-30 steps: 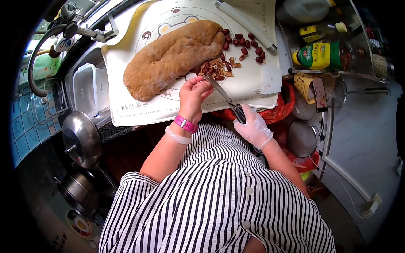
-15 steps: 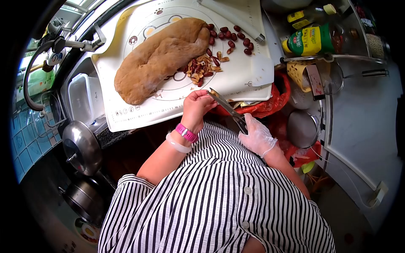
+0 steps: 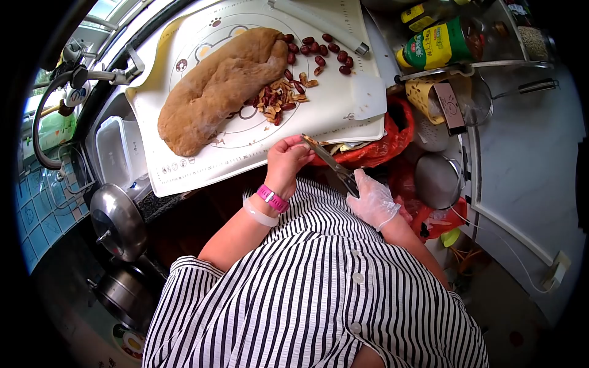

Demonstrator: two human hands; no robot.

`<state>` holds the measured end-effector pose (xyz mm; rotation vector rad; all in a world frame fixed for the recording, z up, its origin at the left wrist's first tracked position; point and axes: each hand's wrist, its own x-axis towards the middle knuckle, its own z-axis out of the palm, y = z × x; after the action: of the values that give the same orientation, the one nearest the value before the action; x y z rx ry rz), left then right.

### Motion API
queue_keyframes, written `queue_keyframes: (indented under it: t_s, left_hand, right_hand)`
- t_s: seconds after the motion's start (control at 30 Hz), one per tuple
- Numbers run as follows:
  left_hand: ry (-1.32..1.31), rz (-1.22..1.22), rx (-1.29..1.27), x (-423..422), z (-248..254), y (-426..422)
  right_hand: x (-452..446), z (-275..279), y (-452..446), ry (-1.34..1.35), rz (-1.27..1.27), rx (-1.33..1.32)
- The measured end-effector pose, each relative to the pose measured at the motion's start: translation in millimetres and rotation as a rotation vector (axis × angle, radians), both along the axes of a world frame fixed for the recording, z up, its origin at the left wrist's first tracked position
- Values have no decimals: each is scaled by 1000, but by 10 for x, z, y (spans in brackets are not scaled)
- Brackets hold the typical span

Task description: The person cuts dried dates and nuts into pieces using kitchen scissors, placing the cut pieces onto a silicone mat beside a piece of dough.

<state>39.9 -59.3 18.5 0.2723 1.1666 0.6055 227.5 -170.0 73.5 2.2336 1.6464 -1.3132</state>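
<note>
My right hand [image 3: 372, 199], in a clear plastic glove, is closed around the handles of a pair of scissors [image 3: 334, 164]. The blades point up and left to the fingertips of my bare left hand [image 3: 287, 161]. Those fingers pinch a small piece at the blade tips, mostly hidden; its brownish colour matches the cut red dates [image 3: 277, 103] heaped on the mat. Beside that heap lies a long brown slab of dough [image 3: 222, 89]. Several whole red dates [image 3: 320, 49] are scattered to the right of the dough.
The white printed baking mat [image 3: 178, 175] covers the counter, with a white roller [image 3: 322, 27] at its far edge. A red plastic bag [image 3: 392, 144] hangs below its right corner. Bottles [image 3: 438, 46], a yellow basket [image 3: 423, 98] and a strainer [image 3: 438, 181] are on the right; a pot lid [image 3: 119, 221] is at left.
The view has shifted, so the mat, dough and dates appear slightly further left. Both hands keep nearly the same pose, the scissors still at the left fingertips.
</note>
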Motion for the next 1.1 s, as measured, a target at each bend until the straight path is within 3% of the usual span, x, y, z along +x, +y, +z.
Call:
queue_keyframes:
  t_s: [0.17, 0.47, 0.6, 0.67, 1.1]
  left_hand:
    - [-45, -26, 29, 43, 25, -81]
    - [-74, -57, 1, 126, 32, -179]
    - [-2, -55, 139, 169, -13, -216]
    - [17, -71, 183, 168, -32, -208]
    - [-10, -96, 21, 137, -66, -174]
  right_hand:
    - [80, -107, -159, -133, 62, 308]
    - [56, 32, -148, -212, 47, 144]
    - [34, 125, -119, -228, 45, 196]
    - [34, 225, -35, -230, 43, 81]
    - [119, 77, -87, -217, 58, 137]
